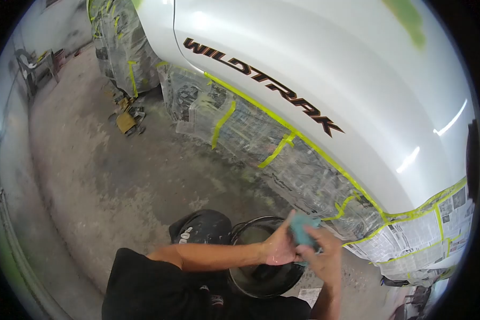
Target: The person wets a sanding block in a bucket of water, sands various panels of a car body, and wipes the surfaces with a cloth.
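Observation:
A crumpled teal cloth (304, 230) is held between my two hands, above the right side of a round black bucket (239, 277). My left hand (280, 248) grips the cloth from the left, its skin looking wet. From the right, my right hand (324, 255) closes over it, its fingers slightly blurred. Inside the bucket is something dark, partly covered by my left forearm, and I cannot make out what it is.
A white vehicle body (304, 58) with a WILDTRAK decal (261, 80) rises ahead. Newspaper and plastic masking (240, 133) with yellow-green tape covers its lower side. A masked wheel (125, 53), a yellowish scrap (126, 122) and a chair (37, 66) are farther left.

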Available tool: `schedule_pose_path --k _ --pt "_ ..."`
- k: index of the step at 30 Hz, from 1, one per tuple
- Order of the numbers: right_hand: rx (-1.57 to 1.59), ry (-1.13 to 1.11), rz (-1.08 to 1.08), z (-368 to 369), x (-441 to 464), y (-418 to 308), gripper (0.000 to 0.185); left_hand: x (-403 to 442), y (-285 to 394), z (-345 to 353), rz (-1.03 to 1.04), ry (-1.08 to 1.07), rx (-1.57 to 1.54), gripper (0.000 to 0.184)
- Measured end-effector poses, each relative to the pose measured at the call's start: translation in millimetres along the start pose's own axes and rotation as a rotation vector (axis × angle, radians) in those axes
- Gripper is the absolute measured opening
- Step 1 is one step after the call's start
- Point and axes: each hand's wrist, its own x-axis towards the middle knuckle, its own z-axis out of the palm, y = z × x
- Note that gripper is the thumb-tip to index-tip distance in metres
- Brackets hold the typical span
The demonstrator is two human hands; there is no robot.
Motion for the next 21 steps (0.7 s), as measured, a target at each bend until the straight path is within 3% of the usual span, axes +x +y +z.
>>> schedule_pose_path --k 2,3,6,8,11,12,15,18,20,21 --pt "0.072 -0.100 -0.082 18 7 -12 0.039 -9 4 -4 0.109 -0.494 -0.439 0.074" --pt "0.106 -0.154 -0.126 24 11 -15 0.042 -13 11 -2 0.127 -0.459 -0.440 0.073" --pt "0.035 0.017 -0.219 17 19 -21 0.047 -29 34 19 0.220 -0.304 -0.399 0.069" --pt "-0.007 0.145 -0.171 6 15 -10 0.044 -38 61 40 0.322 -0.133 -0.293 0.067" --pt "-0.048 0.316 -0.007 -3 6 5 0.041 -38 102 42 0.456 -0.137 -0.325 0.076" --pt "-0.058 0.366 0.057 -3 2 10 0.040 -29 120 38 0.531 -0.175 -0.212 0.067" --pt "-0.003 0.462 0.261 5 -20 53 0.035 15 189 67 1.098 0.046 0.529 0.080" --pt "-0.083 0.430 0.297 13 -24 63 0.030 54 245 105 1.609 0.518 1.504 0.090" --pt "-0.200 0.354 0.250 19 -13 57 0.029 101 268 117 1.879 0.588 1.772 0.088" --pt "-0.257 0.316 0.227 22 -8 54 0.028 118 273 114 1.778 0.550 1.840 0.087"
